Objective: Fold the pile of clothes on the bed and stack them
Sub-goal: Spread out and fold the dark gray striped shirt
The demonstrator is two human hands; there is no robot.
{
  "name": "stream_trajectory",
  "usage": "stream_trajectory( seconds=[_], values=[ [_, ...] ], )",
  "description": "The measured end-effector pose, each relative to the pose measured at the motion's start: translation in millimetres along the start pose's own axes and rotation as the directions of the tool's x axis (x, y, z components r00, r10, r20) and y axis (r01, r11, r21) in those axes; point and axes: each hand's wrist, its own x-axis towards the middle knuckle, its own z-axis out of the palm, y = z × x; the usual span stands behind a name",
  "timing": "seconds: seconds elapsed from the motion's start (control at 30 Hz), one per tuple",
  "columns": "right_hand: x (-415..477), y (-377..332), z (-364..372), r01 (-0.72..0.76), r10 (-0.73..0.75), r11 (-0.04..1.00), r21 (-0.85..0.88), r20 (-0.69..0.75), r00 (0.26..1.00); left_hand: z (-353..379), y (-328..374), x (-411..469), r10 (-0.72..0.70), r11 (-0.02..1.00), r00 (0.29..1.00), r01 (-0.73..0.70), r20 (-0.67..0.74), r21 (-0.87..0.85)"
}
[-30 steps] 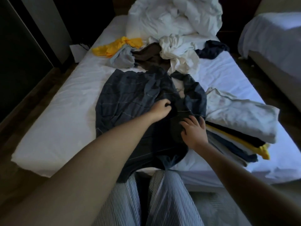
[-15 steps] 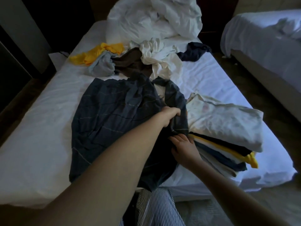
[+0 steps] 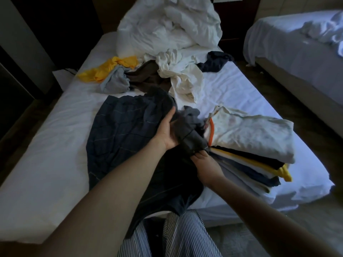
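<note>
Head view: my left hand (image 3: pixel 167 132) grips the bunched side of the dark checked shirt (image 3: pixel 126 130) at centre, and my right hand (image 3: pixel 207 165) pinches its edge. The folded stack (image 3: pixel 250 138) touches it at three o'clock, so a careless tug could drag that askew.

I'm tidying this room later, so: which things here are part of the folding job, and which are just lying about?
Job: dark checked shirt, held by left hand and right hand; folded stack beside it; unfolded pile behind.
Lying about: crumpled white duvet; second bed on the right.
</note>
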Motion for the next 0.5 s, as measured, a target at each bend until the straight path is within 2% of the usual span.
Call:
stream_trajectory(
  seconds=[0.1, 0.17, 0.2, 0.27, 0.33, 0.4, 0.5],
  values=[
    [-3, 1, -1, 0.031, -0.028, 0.998, -0.059, 0.066, 0.997, -7, 11, -14, -0.03, 0.977, 0.998, 0.04, -0.05, 0.211],
    [-4, -2, -3, 0.043, -0.031, 0.993, -0.107, 0.112, 0.993, -15, 20, -21, -0.018, 0.958, 0.993, 0.05, -0.114, 0.281],
    [-4, -3, -4, 0.028, -0.012, 0.993, -0.111, 0.14, 0.99, -19, 27, -26, 0.007, 0.969, 0.993, 0.023, -0.121, 0.246],
    [-5, -6, -6, -0.041, 0.063, 0.992, -0.115, 0.191, 0.98, -28, 42, -34, 0.095, 0.995, 0.991, -0.094, -0.095, 0.019],
    [-7, -9, -7, -0.037, 0.081, 0.976, -0.216, 0.198, 0.977, -41, 58, -40, 0.196, 0.968, 0.976, -0.207, -0.092, -0.144],
    [-8, -14, -5, 0.024, 0.031, 0.94, -0.34, 0.156, 0.987, -60, 69, -46, 0.279, 0.931, 0.949, -0.305, -0.145, -0.2],
    [-7, -23, 3, 0.004, 0.055, 0.901, -0.435, 0.122, 0.991, -104, 70, -53, 0.303, 0.888, 0.91, -0.377, -0.282, -0.261]
  ],
)
